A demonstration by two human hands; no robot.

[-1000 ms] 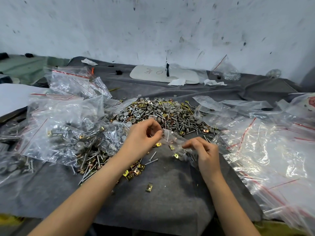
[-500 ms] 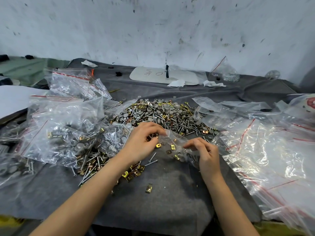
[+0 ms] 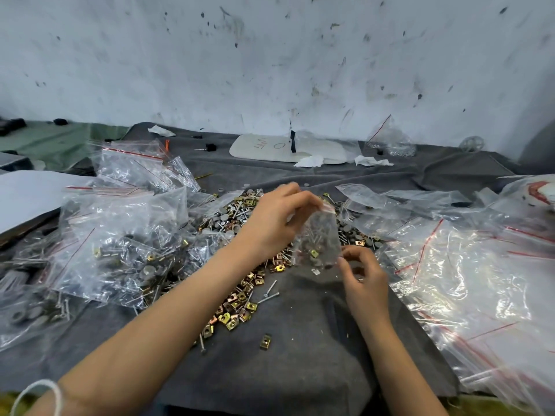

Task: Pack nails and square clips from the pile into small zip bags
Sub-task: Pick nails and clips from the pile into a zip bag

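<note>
Hanging upright between two bare hands, a small zip bag (image 3: 319,244) of clear plastic has a thin red line across its top edge. Inside it, silvery nails lie jumbled with at least one brass square clip low down. Its long axis runs nearly vertical, leaning slightly, with the mouth pointing up and the weighted bottom pointing down. The left hand (image 3: 270,223) pinches the top edge between thumb and fingertips. The right hand (image 3: 363,280) curls its fingers round the bag's lower right corner. The plastic is blurred, so the mouth may be open or sealed; I cannot tell which. The bag is held just above the near edge of the pile (image 3: 231,217) of nails and clips on a grey cloth (image 3: 300,355). Filled bags (image 3: 120,241) lie left, empty bags (image 3: 465,280) right.
</note>
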